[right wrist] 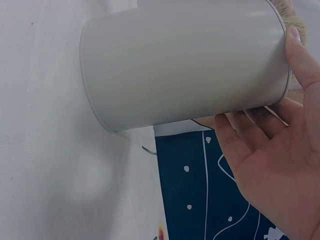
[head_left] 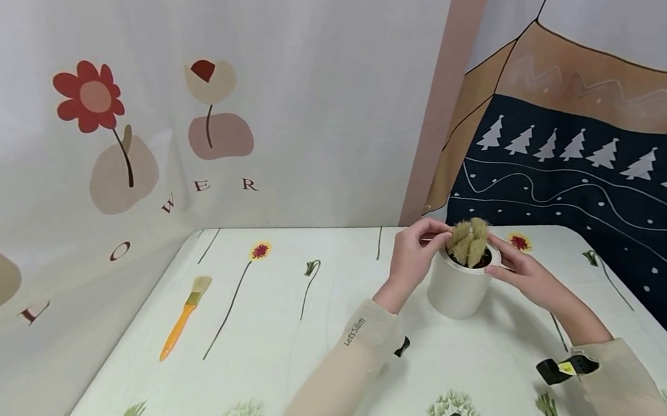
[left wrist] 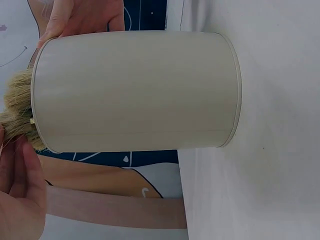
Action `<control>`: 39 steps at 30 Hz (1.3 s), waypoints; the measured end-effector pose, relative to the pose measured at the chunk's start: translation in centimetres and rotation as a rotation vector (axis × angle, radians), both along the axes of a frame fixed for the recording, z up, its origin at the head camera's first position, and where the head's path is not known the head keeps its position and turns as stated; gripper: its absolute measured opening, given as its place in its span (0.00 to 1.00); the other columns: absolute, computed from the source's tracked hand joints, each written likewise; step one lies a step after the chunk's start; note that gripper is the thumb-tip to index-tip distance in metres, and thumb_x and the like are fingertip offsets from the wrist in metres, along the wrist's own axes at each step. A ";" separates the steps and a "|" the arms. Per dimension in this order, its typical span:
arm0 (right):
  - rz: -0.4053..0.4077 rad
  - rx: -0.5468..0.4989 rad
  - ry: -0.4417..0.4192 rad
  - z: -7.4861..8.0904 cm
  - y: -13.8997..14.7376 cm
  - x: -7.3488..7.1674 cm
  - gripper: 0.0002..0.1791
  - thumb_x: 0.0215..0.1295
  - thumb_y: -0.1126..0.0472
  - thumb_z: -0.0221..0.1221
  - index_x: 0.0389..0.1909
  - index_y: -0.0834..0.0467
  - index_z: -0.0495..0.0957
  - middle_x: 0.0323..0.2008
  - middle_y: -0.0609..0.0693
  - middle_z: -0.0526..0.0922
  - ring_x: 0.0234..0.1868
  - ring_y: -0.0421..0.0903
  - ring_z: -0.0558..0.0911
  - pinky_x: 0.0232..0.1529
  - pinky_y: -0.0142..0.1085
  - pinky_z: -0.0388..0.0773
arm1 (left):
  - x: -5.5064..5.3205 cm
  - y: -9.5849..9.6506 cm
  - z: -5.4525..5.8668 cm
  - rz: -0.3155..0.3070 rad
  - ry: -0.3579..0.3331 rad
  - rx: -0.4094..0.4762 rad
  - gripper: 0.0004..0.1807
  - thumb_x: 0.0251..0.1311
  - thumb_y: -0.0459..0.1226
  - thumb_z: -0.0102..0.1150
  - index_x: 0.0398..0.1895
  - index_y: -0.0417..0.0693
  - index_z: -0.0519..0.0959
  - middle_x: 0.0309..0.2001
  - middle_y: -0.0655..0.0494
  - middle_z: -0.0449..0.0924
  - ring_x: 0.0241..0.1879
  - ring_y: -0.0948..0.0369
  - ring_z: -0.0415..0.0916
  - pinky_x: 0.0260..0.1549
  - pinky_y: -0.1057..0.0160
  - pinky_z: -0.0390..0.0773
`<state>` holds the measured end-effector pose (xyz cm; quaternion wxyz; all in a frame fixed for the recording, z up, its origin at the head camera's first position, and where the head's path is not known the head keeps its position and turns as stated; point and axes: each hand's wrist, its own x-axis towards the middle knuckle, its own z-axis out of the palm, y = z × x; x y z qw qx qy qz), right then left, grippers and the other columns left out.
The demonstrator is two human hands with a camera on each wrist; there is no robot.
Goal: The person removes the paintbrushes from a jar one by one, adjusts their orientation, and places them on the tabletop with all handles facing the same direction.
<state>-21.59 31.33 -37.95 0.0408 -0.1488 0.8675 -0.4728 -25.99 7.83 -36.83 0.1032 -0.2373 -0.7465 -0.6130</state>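
Observation:
A plain off-white cylindrical container [head_left: 456,293] stands on the table, with tan, bristly brush heads [head_left: 469,243] sticking up from its dark opening. My left hand [head_left: 413,259] is at the near-left rim. In the left wrist view its fingertips [left wrist: 21,150] pinch the bristles of one brush [left wrist: 15,122] just above the rim. On the other side, my right hand [head_left: 524,276] holds the container's upper wall. The right wrist view has the thumb [right wrist: 296,50] at the rim and the other fingers against the side. The brushes' lower parts are hidden inside the container.
A paintbrush [head_left: 182,318] with an orange handle lies at the left of the table. The white tablecloth [head_left: 275,363] carries printed flowers and stems. Behind the table hang a pale flower-print curtain [head_left: 313,105] and a dark cloth [head_left: 543,185] with white trees.

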 end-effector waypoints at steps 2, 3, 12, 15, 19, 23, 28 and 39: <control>0.000 -0.001 0.002 0.0 0.0 0.0 0.41 0.77 0.56 0.52 0.80 0.58 0.40 0.80 0.64 0.39 0.77 0.71 0.43 0.58 0.09 0.57 | 0.0 0.0 0.1 -0.001 -0.002 0.003 0.07 0.66 0.39 0.62 0.43 0.48 0.84 0.43 0.54 0.87 0.44 0.66 0.83 0.41 0.77 0.81; -0.001 0.000 0.003 0.0 -0.1 0.0 0.41 0.77 0.56 0.52 0.80 0.57 0.40 0.80 0.63 0.39 0.77 0.71 0.43 0.59 0.09 0.56 | 0.0 0.0 0.1 -0.001 -0.001 0.000 0.07 0.66 0.39 0.62 0.43 0.49 0.84 0.43 0.54 0.87 0.44 0.66 0.83 0.41 0.77 0.81; -0.004 -0.001 0.004 0.1 -0.2 0.1 0.41 0.77 0.56 0.52 0.80 0.57 0.40 0.80 0.63 0.40 0.78 0.70 0.41 0.61 0.09 0.53 | 0.0 -0.1 0.4 -0.026 -0.012 0.050 0.08 0.67 0.39 0.60 0.44 0.47 0.82 0.45 0.51 0.86 0.45 0.61 0.85 0.41 0.75 0.83; -0.005 0.003 0.000 0.1 -0.2 0.1 0.41 0.77 0.55 0.52 0.80 0.57 0.40 0.80 0.63 0.39 0.78 0.70 0.41 0.62 0.10 0.53 | 0.0 -0.2 0.7 -0.034 -0.001 0.087 0.08 0.67 0.38 0.60 0.44 0.45 0.81 0.46 0.49 0.86 0.45 0.60 0.85 0.40 0.74 0.84; -0.002 -0.002 -0.001 0.1 -0.2 0.0 0.41 0.77 0.55 0.52 0.80 0.58 0.40 0.80 0.63 0.39 0.78 0.69 0.40 0.61 0.08 0.52 | 0.0 -0.3 1.1 -0.037 0.029 0.135 0.07 0.67 0.36 0.59 0.43 0.42 0.81 0.45 0.47 0.85 0.45 0.57 0.86 0.39 0.73 0.85; 0.003 -0.008 0.006 0.1 -0.2 0.0 0.41 0.77 0.56 0.52 0.80 0.59 0.40 0.80 0.64 0.39 0.78 0.69 0.39 0.59 0.06 0.51 | -0.1 -0.6 1.5 -0.043 0.044 0.179 0.07 0.67 0.34 0.60 0.43 0.40 0.80 0.45 0.44 0.85 0.44 0.54 0.86 0.40 0.71 0.85; 0.006 -0.009 0.013 0.0 -0.2 0.0 0.41 0.77 0.56 0.52 0.80 0.58 0.40 0.80 0.64 0.39 0.78 0.69 0.39 0.58 0.06 0.51 | -0.2 -0.9 1.8 -0.047 0.052 0.209 0.08 0.67 0.34 0.60 0.44 0.38 0.80 0.45 0.42 0.84 0.45 0.50 0.85 0.41 0.69 0.86; 0.008 -0.011 0.004 0.0 -0.1 0.0 0.41 0.76 0.56 0.53 0.80 0.53 0.41 0.80 0.61 0.39 0.78 0.68 0.41 0.59 0.08 0.54 | -0.4 -2.2 2.8 -0.042 0.056 0.232 0.09 0.66 0.34 0.61 0.45 0.38 0.80 0.45 0.41 0.84 0.43 0.50 0.85 0.42 0.68 0.86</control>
